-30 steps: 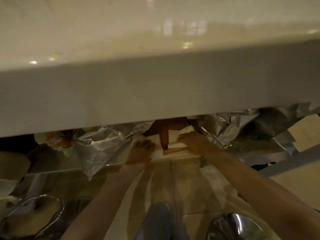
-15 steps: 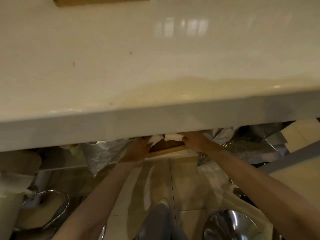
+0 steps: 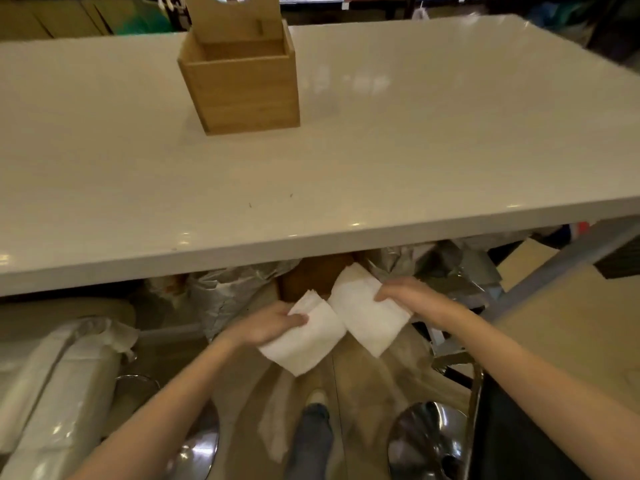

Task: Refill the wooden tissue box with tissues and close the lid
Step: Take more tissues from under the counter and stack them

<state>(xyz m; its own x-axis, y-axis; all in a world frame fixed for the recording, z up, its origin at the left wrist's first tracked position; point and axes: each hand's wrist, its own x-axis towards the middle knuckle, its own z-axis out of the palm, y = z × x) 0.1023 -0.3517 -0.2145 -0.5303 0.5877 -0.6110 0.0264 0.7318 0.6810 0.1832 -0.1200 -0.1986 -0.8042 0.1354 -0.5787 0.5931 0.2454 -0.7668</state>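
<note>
The wooden tissue box point(image 3: 242, 88) stands open on the far left-centre of the white table point(image 3: 381, 150), its lid point(image 3: 233, 15) tipped up behind it. Below the table's near edge, my left hand point(image 3: 266, 325) grips one stack of white folded tissues point(image 3: 304, 337). My right hand point(image 3: 412, 296) grips a second stack of tissues point(image 3: 367, 313). The two stacks touch at their corners, both well below and in front of the box.
Under the table lie crumpled silver foil wrapping point(image 3: 235, 292) and a brown cardboard carton point(image 3: 318, 275). Plastic-wrapped white packs point(image 3: 59, 386) sit at the lower left. Chrome stool bases point(image 3: 426, 441) stand near my foot point(image 3: 311, 434). A table leg point(image 3: 561, 261) slants at the right.
Both hands have come back out from under the table, each now holding a tissue stack. The camera tilted up, bringing the table top and wooden box into view.
</note>
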